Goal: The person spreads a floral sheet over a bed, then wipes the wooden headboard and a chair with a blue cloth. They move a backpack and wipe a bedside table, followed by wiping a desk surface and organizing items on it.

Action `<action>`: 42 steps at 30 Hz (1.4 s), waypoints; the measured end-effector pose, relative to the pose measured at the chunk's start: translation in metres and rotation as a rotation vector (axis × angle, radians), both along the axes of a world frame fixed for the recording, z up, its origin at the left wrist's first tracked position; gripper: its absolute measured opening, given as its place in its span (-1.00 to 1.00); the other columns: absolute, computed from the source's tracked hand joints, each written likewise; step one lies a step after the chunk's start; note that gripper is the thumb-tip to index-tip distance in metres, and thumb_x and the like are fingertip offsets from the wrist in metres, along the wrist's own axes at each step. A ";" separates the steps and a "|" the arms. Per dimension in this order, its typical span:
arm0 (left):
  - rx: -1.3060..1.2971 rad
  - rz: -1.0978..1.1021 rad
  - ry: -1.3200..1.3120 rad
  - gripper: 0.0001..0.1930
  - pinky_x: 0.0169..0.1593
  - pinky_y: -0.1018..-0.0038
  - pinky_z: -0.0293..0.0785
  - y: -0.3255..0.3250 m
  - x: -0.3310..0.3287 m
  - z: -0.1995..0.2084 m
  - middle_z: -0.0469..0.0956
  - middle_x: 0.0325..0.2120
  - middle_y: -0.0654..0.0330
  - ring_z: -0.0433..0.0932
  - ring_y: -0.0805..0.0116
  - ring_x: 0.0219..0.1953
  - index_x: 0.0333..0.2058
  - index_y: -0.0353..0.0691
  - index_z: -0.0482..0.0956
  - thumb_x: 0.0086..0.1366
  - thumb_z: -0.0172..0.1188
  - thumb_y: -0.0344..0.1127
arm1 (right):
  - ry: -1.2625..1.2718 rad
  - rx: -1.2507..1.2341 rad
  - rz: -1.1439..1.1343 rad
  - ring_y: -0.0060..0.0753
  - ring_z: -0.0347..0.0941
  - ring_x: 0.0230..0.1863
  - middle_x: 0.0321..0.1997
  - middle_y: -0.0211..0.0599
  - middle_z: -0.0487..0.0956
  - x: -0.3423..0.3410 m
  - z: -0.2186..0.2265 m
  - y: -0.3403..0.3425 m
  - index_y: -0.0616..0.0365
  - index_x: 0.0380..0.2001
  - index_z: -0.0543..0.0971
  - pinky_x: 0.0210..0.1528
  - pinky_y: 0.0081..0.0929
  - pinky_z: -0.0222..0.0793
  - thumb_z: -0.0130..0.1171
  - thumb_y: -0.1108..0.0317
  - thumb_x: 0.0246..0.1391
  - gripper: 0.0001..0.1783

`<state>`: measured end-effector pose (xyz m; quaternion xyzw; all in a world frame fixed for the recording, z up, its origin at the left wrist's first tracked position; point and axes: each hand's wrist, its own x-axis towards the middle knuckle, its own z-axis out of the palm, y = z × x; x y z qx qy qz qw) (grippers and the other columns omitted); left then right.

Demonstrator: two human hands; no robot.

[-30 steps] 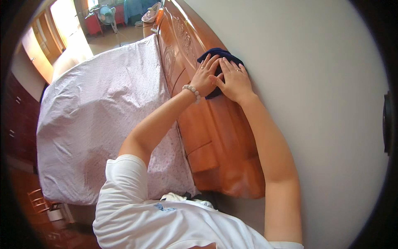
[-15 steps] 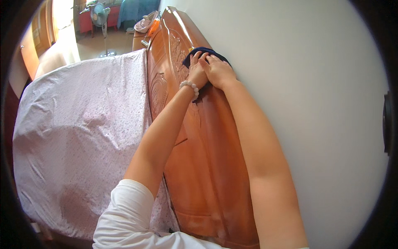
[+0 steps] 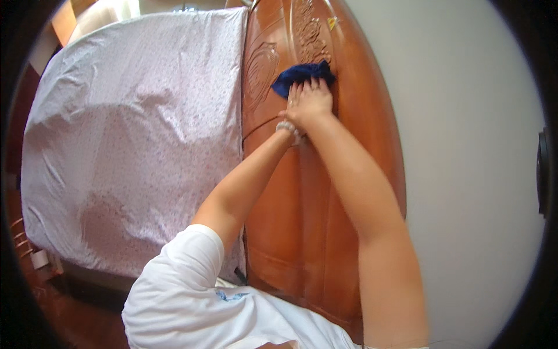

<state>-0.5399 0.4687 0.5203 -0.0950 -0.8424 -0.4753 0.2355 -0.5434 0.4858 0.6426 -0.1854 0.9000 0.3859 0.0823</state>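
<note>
Cloth (image 3: 301,74) has shifted across the headboard (image 3: 290,215), away from the wall (image 3: 465,145), placing contact at the carving (image 3: 313,39); left hand (image 3: 292,99) and right hand (image 3: 315,104) overlap, fingers (image 3: 314,84) flat, unclenched.

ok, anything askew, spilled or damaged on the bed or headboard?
No spill or clear damage visible. Minor oddities: a small yellow mark near the top of the brown headboard stands out against the wood, and the patterned sheet is wrinkled. The blue cloth at the hands looks normal.
</note>
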 end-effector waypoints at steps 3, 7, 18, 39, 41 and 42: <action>0.019 -0.053 -0.149 -0.38 0.36 -0.01 -0.29 0.024 0.095 -0.052 0.04 0.26 -0.02 -0.17 -0.06 0.35 0.17 -0.25 0.21 0.19 0.03 -0.05 | -0.190 0.131 -0.133 -0.20 -0.30 0.49 0.49 -0.30 -0.14 0.072 -0.063 0.000 0.00 0.39 -0.20 0.43 -0.14 -0.54 -0.15 -0.55 -0.12 0.20; 0.009 -0.131 -0.357 -0.34 0.36 -0.01 -0.30 0.036 0.228 -0.110 0.00 0.27 -0.04 -0.19 -0.08 0.36 0.19 -0.28 0.16 0.19 0.03 -0.04 | -0.337 0.005 -0.082 -0.17 -0.25 0.48 0.47 -0.26 -0.08 0.182 -0.119 0.000 0.04 0.39 -0.14 0.42 0.01 -0.50 0.00 -0.51 -0.17 0.24; 0.060 -0.223 -0.030 -0.23 0.36 0.00 -0.33 0.043 0.232 0.030 -0.10 0.29 -0.12 -0.24 -0.14 0.36 0.23 -0.37 0.02 0.18 0.04 -0.02 | 0.205 -0.179 0.183 -0.20 0.36 0.08 -0.01 -0.20 0.53 0.211 0.012 0.071 0.15 -0.10 0.54 0.29 -0.21 0.01 0.09 -0.18 -0.02 -0.37; 0.116 -0.598 -0.183 -0.36 0.33 0.08 -0.10 0.111 0.562 -0.079 0.15 0.21 -0.17 0.05 -0.14 0.28 0.22 -0.27 0.19 0.19 0.03 -0.14 | -0.328 -0.207 -0.111 -0.26 0.05 0.36 0.25 -0.11 0.31 0.589 -0.043 0.152 0.36 0.16 0.31 0.42 -0.25 -0.26 0.09 -0.13 -0.01 -0.16; 0.065 -0.614 -0.270 -0.38 0.32 0.12 -0.07 0.108 0.574 -0.100 0.18 0.20 -0.16 0.09 -0.13 0.26 0.22 -0.28 0.19 0.20 -0.01 -0.15 | -0.345 -0.215 -0.108 -0.26 0.10 0.34 0.24 -0.09 0.34 0.600 -0.087 0.166 0.37 0.14 0.33 0.41 -0.27 -0.23 0.03 0.05 0.05 -0.30; 0.008 -0.559 -0.359 -0.39 0.31 0.11 -0.05 0.106 0.584 -0.125 0.20 0.18 -0.18 0.12 -0.16 0.23 0.21 -0.30 0.21 0.20 -0.03 -0.16 | -0.355 -0.222 -0.071 -0.26 0.13 0.32 0.23 -0.09 0.35 0.603 -0.114 0.172 0.38 0.14 0.34 0.40 -0.28 -0.21 -0.02 0.14 0.06 -0.35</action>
